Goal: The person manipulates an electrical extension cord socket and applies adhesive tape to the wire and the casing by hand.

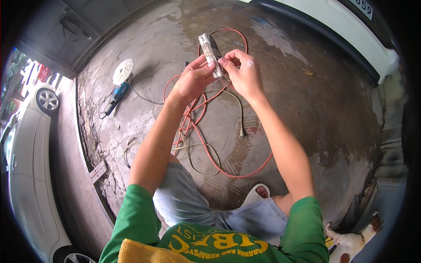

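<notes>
Upper center of the frame: a white oblong block [204, 45], dark along one side, tilted and held between both hands. The left hand [191, 81] pinches its lower left side; the right hand [247, 78] pinches its lower right. Center: looped red cord [208, 149] on the floor [280, 193]. Upper left: teal power tool [116, 97] with round white pad [123, 72].

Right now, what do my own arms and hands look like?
Short green sleeves leave your forearms bare, with no watch visible. Your left hand and right hand wear no gloves; a small whitish patch marks the right one.
</notes>
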`<state>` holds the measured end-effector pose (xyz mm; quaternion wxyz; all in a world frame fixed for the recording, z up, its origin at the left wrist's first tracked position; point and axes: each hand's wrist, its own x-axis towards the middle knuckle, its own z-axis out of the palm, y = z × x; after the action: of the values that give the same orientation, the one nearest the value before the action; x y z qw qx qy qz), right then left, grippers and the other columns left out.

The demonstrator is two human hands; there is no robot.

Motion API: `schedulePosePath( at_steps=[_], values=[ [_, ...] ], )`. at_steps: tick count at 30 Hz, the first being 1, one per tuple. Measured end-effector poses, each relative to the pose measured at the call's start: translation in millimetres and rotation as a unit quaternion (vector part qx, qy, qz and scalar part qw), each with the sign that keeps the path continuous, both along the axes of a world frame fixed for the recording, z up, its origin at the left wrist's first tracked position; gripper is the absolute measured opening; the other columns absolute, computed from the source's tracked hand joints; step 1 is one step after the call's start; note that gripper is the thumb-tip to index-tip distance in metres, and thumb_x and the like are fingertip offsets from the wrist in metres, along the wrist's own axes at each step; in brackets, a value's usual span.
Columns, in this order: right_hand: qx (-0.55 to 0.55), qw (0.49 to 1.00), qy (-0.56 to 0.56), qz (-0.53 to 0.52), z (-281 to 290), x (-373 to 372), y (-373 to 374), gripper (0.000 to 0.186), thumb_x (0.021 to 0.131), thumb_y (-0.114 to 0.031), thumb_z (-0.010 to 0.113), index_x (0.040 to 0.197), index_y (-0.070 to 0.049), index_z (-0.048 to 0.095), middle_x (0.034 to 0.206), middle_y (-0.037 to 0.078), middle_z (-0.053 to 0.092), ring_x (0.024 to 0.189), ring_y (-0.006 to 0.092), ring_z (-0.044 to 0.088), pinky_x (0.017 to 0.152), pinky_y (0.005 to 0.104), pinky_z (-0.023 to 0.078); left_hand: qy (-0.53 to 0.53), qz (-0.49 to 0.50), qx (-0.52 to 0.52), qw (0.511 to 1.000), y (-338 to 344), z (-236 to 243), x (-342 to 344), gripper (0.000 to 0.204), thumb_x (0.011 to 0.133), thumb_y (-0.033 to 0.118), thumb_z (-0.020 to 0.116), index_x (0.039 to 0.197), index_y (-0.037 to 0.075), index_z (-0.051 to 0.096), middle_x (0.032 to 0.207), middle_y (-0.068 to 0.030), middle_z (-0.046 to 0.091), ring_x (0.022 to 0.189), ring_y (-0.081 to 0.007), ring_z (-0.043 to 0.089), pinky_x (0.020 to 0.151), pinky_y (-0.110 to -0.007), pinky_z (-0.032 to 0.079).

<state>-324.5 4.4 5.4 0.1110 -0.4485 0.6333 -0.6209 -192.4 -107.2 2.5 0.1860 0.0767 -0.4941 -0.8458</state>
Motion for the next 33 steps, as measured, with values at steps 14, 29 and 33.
schedulePosePath(
  at_steps=[14, 29, 33],
  values=[
    [-0.026, 0.997, -0.057, 0.037, 2.2, -53.2, 10.4, 0.018, 0.091, -0.016, 0.069, 0.104, -0.004, 0.067, 0.093, 0.002, 0.068, 0.081, 0.0093, 0.063, 0.07, 0.0266, 0.051, 0.024, 0.041, -0.048, 0.998, 8.1, 14.3, 3.4, 0.05, 0.095, 0.013, 0.06, 0.141, 0.002, 0.043, 0.131, -0.008, 0.057, 0.124, -0.0224, 0.053, 0.108, -0.04, 0.04],
    [0.0, 0.986, -0.15, -0.067, -15.5, -24.0, -11.7, 0.019, 0.094, -0.02, 0.065, 0.098, -0.002, 0.066, 0.078, 0.002, 0.066, 0.066, 0.009, 0.061, 0.058, 0.0247, 0.048, 0.025, 0.025, -0.081, 0.996, 18.3, 22.5, 3.9, 0.05, 0.096, 0.017, 0.06, 0.142, 0.006, 0.042, 0.132, -0.0054, 0.056, 0.12, -0.0172, 0.054, 0.104, -0.037, 0.041],
    [-0.058, 0.981, -0.14, 0.12, 0.2, -11.5, -4.3, 0.028, 0.09, -0.025, 0.072, 0.103, -0.001, 0.067, 0.08, 0.001, 0.066, 0.065, 0.0075, 0.06, 0.056, 0.0237, 0.048, -0.022, 0.109, -0.081, 0.99, 11.0, 15.5, 4.3, 0.051, 0.096, 0.017, 0.062, 0.142, 0.007, 0.042, 0.132, -0.0041, 0.055, 0.12, -0.0162, 0.054, 0.102, -0.036, 0.042]
  ],
)
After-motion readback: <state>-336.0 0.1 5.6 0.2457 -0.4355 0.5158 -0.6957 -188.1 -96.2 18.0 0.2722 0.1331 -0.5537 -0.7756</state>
